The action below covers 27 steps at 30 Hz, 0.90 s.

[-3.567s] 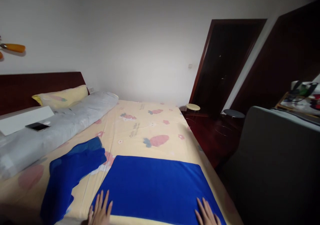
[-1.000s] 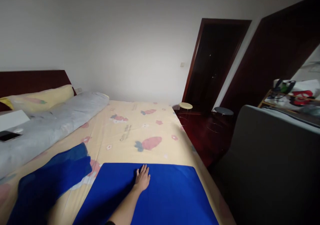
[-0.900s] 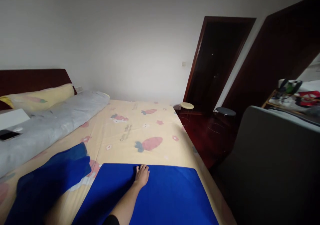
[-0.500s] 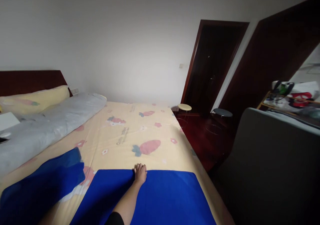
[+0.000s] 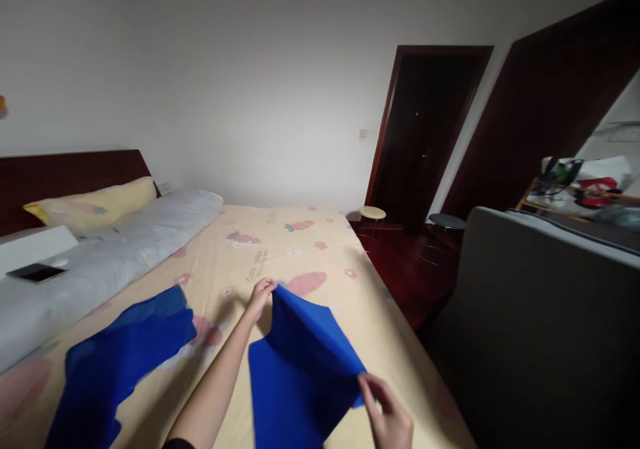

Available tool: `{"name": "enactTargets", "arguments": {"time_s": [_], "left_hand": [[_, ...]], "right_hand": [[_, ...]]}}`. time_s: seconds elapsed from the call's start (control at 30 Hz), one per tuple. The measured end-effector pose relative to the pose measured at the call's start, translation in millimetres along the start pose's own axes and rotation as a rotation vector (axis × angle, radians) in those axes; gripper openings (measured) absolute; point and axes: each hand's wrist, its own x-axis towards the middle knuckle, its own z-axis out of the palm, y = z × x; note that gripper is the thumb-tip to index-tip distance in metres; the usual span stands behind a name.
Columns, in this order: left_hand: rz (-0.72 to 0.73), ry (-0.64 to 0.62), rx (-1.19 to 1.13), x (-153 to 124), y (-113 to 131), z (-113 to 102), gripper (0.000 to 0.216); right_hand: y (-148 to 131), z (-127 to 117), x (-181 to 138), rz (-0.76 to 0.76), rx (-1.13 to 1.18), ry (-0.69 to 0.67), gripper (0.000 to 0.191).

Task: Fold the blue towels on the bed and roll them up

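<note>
My left hand [image 5: 262, 294] pinches the far left corner of a blue cloth [image 5: 300, 362] and holds it up off the bed. Lower right, my right hand [image 5: 387, 409] grips the cloth's right edge between thumb and fingers. Between the two hands the cloth is partly lifted and folded over, its upper edge slanting down to the right. To the left, a second blue cloth [image 5: 125, 349] lies rumpled on the patterned bed sheet [image 5: 210, 296], apart from both hands.
A grey rolled quilt [image 5: 150, 226] and a yellow pillow [image 5: 105, 204] lie by the headboard [image 5: 70, 169], with a dark tablet-like device [image 5: 37, 272] on the quilt. Beyond the bed's right edge stand a cream stool [image 5: 373, 213], a dark stool [image 5: 447, 221] and a grey panel [image 5: 525, 316].
The cloth lay flat with one hand on its far edge; now both hands hold it, and it is raised and folded. The view has shifted slightly left.
</note>
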Motion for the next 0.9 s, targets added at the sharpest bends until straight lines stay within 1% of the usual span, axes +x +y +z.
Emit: {"name": "enactTargets", "arguments": {"time_s": [0.03, 0.1, 0.17, 0.23, 0.3, 0.33, 0.43, 0.53, 0.63, 0.7, 0.9], "left_hand": [[0.02, 0.036, -0.072, -5.7, 13.2, -15.4, 0.037], [0.056, 0.089, -0.192, -20.8, 37.8, -43.4, 0.037], [0.083, 0.114, -0.278, -38.3, 59.2, -66.5, 0.039], [0.094, 0.11, -0.328, -54.8, 76.4, -84.2, 0.049], [0.092, 0.083, -0.342, -68.3, 89.2, -97.8, 0.054], [0.087, 0.066, -0.337, -73.7, 93.8, -103.4, 0.053], [0.073, 0.021, -0.289, -85.0, 101.9, -116.9, 0.047], [0.075, -0.006, -0.223, -91.4, 105.2, -126.5, 0.047], [0.088, -0.004, -0.156, -95.0, 107.8, -133.1, 0.046], [0.094, 0.008, -0.108, -96.1, 109.8, -136.3, 0.043], [0.091, 0.017, 0.001, -90.4, 110.5, -141.2, 0.035]], "right_hand": [[-15.5, -8.7, 17.6, 0.032, 0.08, 0.042, 0.037], [-47.6, -21.6, 51.2, 0.057, 0.23, 0.056, 0.044], [-74.7, -27.1, 79.8, 0.052, 0.337, 0.004, 0.054], [-92.4, -26.3, 102.4, 0.022, 0.388, -0.072, 0.059], [-101.1, -21.9, 119.7, -0.013, 0.406, -0.135, 0.055], [-103.3, -19.3, 126.6, -0.027, 0.41, -0.158, 0.052], [-106.3, -12.2, 140.7, -0.041, 0.412, -0.212, 0.049], [-108.2, -9.4, 147.8, -0.042, 0.395, -0.254, 0.053], [-108.5, -11.7, 151.6, -0.055, 0.339, -0.281, 0.058], [-107.9, -15.1, 153.4, -0.074, 0.282, -0.29, 0.058], [-111.9, -26.1, 157.7, -0.174, 0.083, -0.342, 0.043]]}}
